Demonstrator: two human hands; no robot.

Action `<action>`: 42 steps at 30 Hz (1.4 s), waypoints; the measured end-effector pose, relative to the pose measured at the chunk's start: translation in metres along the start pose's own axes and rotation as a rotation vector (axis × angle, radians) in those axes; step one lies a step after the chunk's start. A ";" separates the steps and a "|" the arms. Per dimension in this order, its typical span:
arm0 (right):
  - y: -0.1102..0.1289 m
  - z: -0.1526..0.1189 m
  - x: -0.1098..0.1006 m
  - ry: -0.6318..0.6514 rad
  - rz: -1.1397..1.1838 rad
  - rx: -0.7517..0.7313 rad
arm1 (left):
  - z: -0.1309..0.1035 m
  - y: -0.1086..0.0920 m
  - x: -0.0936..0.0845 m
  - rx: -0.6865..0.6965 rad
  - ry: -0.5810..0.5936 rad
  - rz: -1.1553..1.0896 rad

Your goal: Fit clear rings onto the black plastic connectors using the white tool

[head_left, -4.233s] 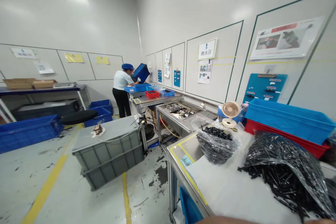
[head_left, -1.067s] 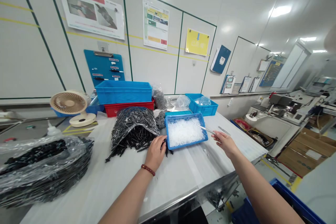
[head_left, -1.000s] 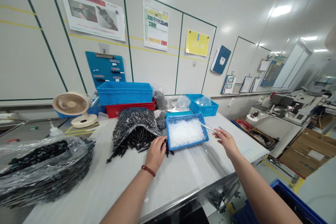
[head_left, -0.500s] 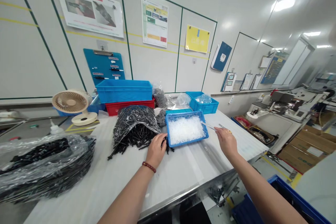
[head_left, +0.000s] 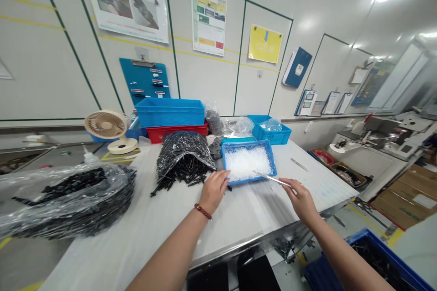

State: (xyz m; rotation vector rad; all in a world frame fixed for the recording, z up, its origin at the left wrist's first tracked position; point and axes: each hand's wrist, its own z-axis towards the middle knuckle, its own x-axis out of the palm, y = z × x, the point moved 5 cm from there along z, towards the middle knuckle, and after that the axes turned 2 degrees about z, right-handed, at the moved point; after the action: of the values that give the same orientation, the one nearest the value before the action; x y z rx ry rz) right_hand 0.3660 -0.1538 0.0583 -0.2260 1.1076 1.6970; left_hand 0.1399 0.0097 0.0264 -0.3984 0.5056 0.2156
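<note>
My right hand [head_left: 299, 198] pinches a pair of metal tweezers [head_left: 273, 178], whose tips reach over the front of a blue tray [head_left: 274, 163]. A heap of small white translucent pieces [head_left: 248, 160] fills the tray. At the tray's front left corner is my left hand [head_left: 214, 189], fingers curled together; what they hold, if anything, is hidden. A small black part [head_left: 229, 188] shows just beside its fingertips. Behind and left of that hand, a clear plastic bag [head_left: 180, 142] lies open, with many thin black rod-like parts [head_left: 186, 172] spilling onto the table.
Another metal tool, like tweezers [head_left: 299, 164], lies right of the tray. Blue bin [head_left: 170, 113], red bin [head_left: 160, 133] and light-blue bin [head_left: 273, 136] stand behind. At left are a beige fan [head_left: 106, 125] and a large bag of black parts [head_left: 75, 209]. A blue crate [head_left: 392, 254] sits lower right.
The tweezers in my right hand have moved from the tray's right rim leftward and nearer, over the white pieces. My left hand has shifted slightly; the black part in its fingers is now hidden.
</note>
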 end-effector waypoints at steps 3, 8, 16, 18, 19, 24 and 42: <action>0.018 -0.009 0.018 0.079 0.055 -0.076 | -0.001 -0.014 0.001 0.064 0.059 -0.059; 0.039 -0.015 0.034 0.132 0.109 -0.170 | -0.002 -0.017 0.009 -0.027 0.223 -0.345; 0.032 -0.019 0.040 0.127 0.183 0.006 | -0.011 0.000 0.022 -0.354 0.214 -0.518; 0.030 -0.021 0.041 0.116 0.204 0.053 | -0.013 0.005 0.027 -0.464 0.211 -0.582; 0.030 -0.022 0.042 0.107 0.212 0.067 | -0.014 0.007 0.029 -0.515 0.213 -0.616; 0.031 -0.024 0.046 0.056 0.205 0.043 | -0.017 0.007 0.036 -0.701 0.240 -0.792; 0.059 -0.051 0.083 -0.202 0.236 -0.114 | -0.022 -0.003 0.032 -1.037 0.368 -1.255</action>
State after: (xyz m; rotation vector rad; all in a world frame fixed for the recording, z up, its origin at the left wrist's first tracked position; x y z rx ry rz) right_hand 0.2635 -0.1393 0.0121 0.0065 0.9162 1.9487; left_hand 0.1589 0.0009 -0.0059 -1.6980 0.3836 -0.8761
